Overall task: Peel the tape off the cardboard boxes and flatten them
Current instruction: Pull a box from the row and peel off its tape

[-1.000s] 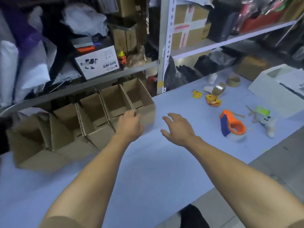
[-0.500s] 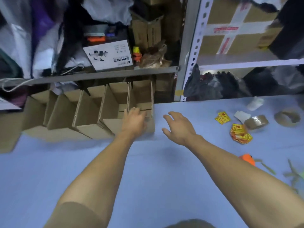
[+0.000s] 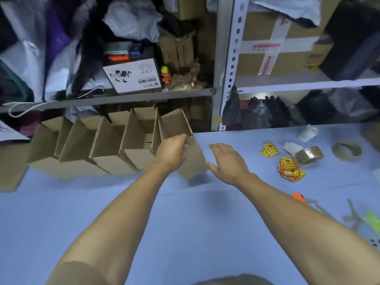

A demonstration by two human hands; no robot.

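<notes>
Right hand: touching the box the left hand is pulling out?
No. The right hand hovers open beside the rightmost box, clear of it; only the left hand holds its rim.

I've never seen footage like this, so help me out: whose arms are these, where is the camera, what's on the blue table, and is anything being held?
There is no machine here: these are a person's two bare arms, filmed by a wide-angle camera worn on the head, looking forward and down. The left hand holds the rightmost box of a row of open cardboard boxes on the blue table. The right hand hovers open beside it, holding nothing. To the right lie yellow stickers and a tape roll. Cluttered shelves stand behind.
</notes>
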